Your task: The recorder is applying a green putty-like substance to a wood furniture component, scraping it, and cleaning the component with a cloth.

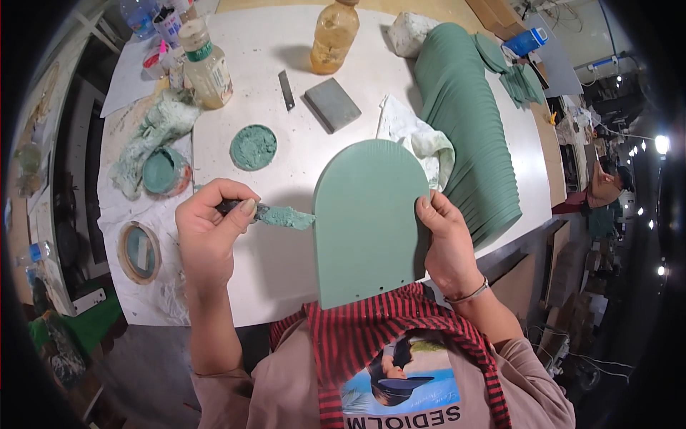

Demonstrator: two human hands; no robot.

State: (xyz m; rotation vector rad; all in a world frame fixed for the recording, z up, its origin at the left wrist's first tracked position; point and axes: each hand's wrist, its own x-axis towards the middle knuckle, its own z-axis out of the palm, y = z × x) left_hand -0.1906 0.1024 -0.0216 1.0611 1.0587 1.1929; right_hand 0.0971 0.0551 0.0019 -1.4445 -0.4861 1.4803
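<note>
My left hand [211,227] pinches a small dark-handled putty knife [284,217], its blade coated with green putty. The blade's tip meets the left edge of a green arch-topped panel [370,222], or comes very close to it. On the panel's right edge my right hand [451,239] is closed, thumb on the face and the other fingers mostly hidden. A few small holes run along the panel's straight bottom edge, which is by my striped apron [343,336]. Beyond my left hand lies a round lid [253,147] heaped with green putty.
A long row of matching green panels [468,136] leans on the right of the white table [275,286]. A white rag [425,146], grey block [332,105], thin metal blade [286,90] and amber bottle [334,36] sit behind. An open putty jar [163,171] stands left.
</note>
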